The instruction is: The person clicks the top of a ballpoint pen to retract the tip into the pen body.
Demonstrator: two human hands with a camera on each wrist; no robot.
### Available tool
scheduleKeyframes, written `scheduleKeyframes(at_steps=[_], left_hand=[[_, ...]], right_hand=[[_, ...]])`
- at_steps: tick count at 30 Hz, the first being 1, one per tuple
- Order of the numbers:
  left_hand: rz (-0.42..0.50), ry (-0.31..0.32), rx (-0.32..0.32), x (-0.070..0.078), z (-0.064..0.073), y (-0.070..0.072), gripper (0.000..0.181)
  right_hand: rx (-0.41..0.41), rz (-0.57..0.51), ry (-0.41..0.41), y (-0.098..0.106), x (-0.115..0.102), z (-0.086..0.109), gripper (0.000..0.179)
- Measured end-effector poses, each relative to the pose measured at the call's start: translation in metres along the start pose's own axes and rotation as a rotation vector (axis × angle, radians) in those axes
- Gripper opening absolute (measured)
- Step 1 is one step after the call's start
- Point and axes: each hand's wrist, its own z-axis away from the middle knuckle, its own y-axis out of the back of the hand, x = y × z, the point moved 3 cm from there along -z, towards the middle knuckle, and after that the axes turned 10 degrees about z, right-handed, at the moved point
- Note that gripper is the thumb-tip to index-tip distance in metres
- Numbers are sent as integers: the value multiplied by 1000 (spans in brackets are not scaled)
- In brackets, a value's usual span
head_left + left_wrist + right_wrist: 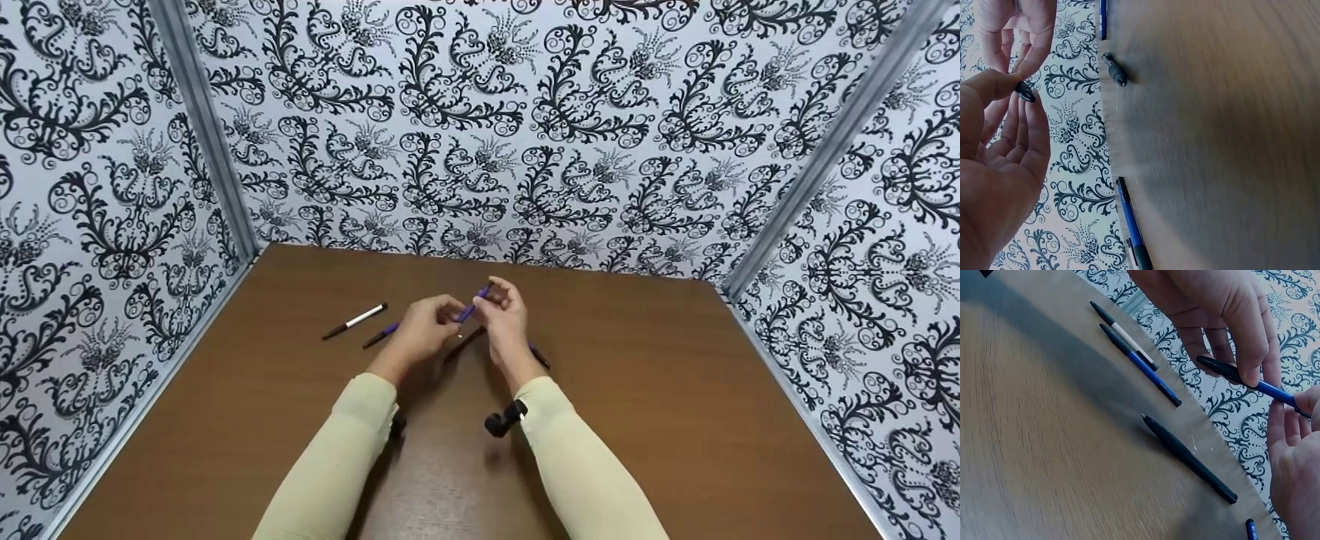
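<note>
A blue pen with a dark grip (1269,389) is held up above the table between both hands. My left hand (427,328) pinches it near the dark tip end, thumb against fingers. Farther along the barrel, my right hand (506,322) grips the other end between thumb and fingertips. In the left wrist view only the pen's dark tip (1026,91) shows, poking out past the left thumb. Below the hands a black pen (1188,457) lies on the table, its point bare.
Left of the hands lie a white pen with dark ends (355,321) and another blue pen (1140,364), side by side. One more blue pen (538,356) lies by the right wrist, partly hidden. Patterned walls (480,150) border the brown table (645,405) behind and on both sides.
</note>
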Motion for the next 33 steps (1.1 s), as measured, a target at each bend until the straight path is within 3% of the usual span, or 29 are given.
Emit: scheduleKeyframes(at_steps=[16,25,33], left_hand=[[-38,-12,-5,2,1,3,27],[2,-23,5,-2,1,6,27],[-8,-2,12,-6,3,12,27]], right_hand=[[-9,42,-14,2,1,-3,49],[-48,110,-22,13,-3,-3,57],[-54,225,3,30,-14,-4,53]])
